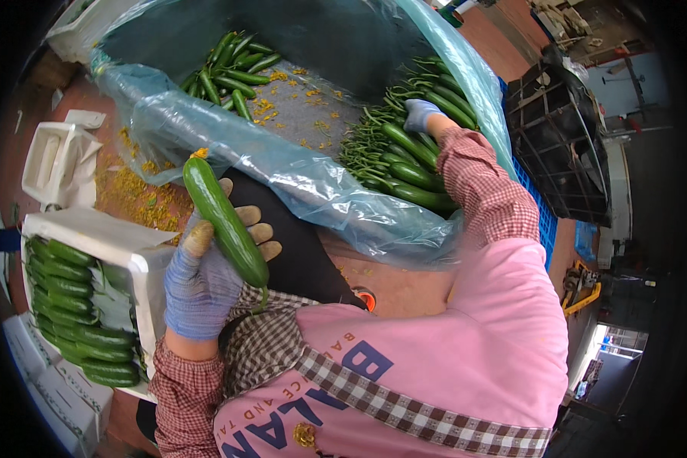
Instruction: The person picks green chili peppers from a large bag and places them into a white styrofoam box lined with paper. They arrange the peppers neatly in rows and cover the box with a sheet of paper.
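Note:
My left hand point(209, 280), in a blue knit work glove with tan fingertips, holds a cucumber point(226, 220) across its palm. A withered yellow blossom point(199, 153) clings to the upper end, and a short stem hangs from the lower. Inside the bin lined with blue plastic film point(252, 149), my gloved right hand point(422, 115) reaches into the pile of cucumbers point(415, 169) at the right, their stems pointing left. My right fingers are partly hidden, so their grip cannot be made out. Another heap of cucumbers point(229, 74) lies at the bin's far left.
A white foam box point(140, 286) with rows of cucumbers point(80, 315) stands at my left. Beyond it sits a smaller white foam container point(60, 160). Yellow blossom scraps point(143, 200) litter the floor. A black strapped container point(555, 137) stands beyond a blue crate point(535, 200) at right.

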### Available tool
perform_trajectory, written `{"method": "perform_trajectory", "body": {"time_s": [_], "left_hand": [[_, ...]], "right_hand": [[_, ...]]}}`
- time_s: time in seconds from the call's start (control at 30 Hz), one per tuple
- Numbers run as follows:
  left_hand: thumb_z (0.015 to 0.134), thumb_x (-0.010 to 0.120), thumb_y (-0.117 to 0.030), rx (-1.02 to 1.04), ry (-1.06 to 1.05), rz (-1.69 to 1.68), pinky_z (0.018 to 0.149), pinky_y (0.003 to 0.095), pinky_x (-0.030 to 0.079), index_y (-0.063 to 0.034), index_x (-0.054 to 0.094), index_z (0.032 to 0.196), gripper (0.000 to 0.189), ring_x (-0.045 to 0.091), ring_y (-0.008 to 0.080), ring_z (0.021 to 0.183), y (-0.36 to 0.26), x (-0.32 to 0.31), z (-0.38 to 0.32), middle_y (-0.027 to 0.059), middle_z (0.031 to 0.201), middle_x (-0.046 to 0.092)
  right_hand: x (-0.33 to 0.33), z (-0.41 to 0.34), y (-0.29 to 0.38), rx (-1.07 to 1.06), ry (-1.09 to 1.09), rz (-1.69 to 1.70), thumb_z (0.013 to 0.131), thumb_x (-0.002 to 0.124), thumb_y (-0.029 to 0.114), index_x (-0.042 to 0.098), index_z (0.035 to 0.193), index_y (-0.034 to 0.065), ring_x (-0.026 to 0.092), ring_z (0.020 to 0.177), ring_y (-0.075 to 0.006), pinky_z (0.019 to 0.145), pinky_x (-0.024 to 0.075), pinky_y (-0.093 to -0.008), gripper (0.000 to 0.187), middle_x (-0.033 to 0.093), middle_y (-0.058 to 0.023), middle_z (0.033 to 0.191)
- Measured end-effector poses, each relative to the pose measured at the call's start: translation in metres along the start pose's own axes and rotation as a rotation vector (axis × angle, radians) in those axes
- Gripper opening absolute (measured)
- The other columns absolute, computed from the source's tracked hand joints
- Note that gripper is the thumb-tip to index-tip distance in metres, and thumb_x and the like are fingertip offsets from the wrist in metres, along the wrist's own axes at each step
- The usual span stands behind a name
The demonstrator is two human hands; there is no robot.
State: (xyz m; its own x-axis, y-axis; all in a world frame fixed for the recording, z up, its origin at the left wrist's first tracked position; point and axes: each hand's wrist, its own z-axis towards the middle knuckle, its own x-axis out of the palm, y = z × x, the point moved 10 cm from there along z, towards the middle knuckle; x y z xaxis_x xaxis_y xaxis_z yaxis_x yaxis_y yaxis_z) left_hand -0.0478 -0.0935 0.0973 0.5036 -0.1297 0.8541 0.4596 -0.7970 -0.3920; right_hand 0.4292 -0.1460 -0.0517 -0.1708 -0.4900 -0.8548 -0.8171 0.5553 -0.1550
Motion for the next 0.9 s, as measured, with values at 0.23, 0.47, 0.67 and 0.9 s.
{"method": "perform_trajectory", "body": {"time_s": [0.23,0.47,0.67,0.9], "left_hand": [[0.079,0.075,-0.014,-0.205,0.059,0.142,0.052,0.0301,0.045,-0.0115,0.025,0.151,0.088,0.05,0.013,0.06,0.01,-0.036,-0.002,0.0013,0.076,0.048],[0.078,0.076,-0.027,-0.188,0.184,-0.027,0.097,0.0559,0.047,-0.0082,0.029,0.146,0.085,0.056,0.0378,0.113,0.037,0.008,0.019,0.0229,0.127,0.052],[0.079,0.072,-0.043,-0.045,0.326,-0.025,0.104,0.0492,0.044,-0.0064,0.031,0.147,0.088,0.05,0.0344,0.125,-0.013,-0.019,-0.008,0.0226,0.139,0.046],[0.071,0.074,-0.022,0.024,0.282,-0.08,0.096,0.0596,0.049,-0.0028,0.038,0.141,0.081,0.055,0.0441,0.119,-0.055,-0.046,-0.046,0.0261,0.134,0.049]], "right_hand": [[-0.101,-0.102,-0.019,0.029,-0.46,0.481,0.062,0.078,0.016,0.059,0.1,0.0,0.065,0.086,-0.0273,0.079,0.0521,-0.0367,0.045,0.066,-0.0181,0.09],[-0.2,-0.342,0.188,-1.073,-1.198,0.501,0.066,0.075,0.009,0.062,0.084,0.0129,0.058,0.084,-0.0267,0.075,0.0482,-0.0391,0.023,0.058,-0.006,0.084],[-0.155,-0.396,0.341,-1.845,-0.646,0.666,0.079,0.062,0.011,0.061,0.092,0.0048,0.058,0.104,-0.035,0.091,0.0461,-0.0482,0.015,0.058,-0.0143,0.1],[-0.134,-0.267,0.395,-0.74,0.575,1.436,0.088,0.065,0.023,0.063,0.117,0.004,0.065,0.091,-0.0205,0.081,0.0525,-0.0305,0.035,0.066,-0.0124,0.099]]}}
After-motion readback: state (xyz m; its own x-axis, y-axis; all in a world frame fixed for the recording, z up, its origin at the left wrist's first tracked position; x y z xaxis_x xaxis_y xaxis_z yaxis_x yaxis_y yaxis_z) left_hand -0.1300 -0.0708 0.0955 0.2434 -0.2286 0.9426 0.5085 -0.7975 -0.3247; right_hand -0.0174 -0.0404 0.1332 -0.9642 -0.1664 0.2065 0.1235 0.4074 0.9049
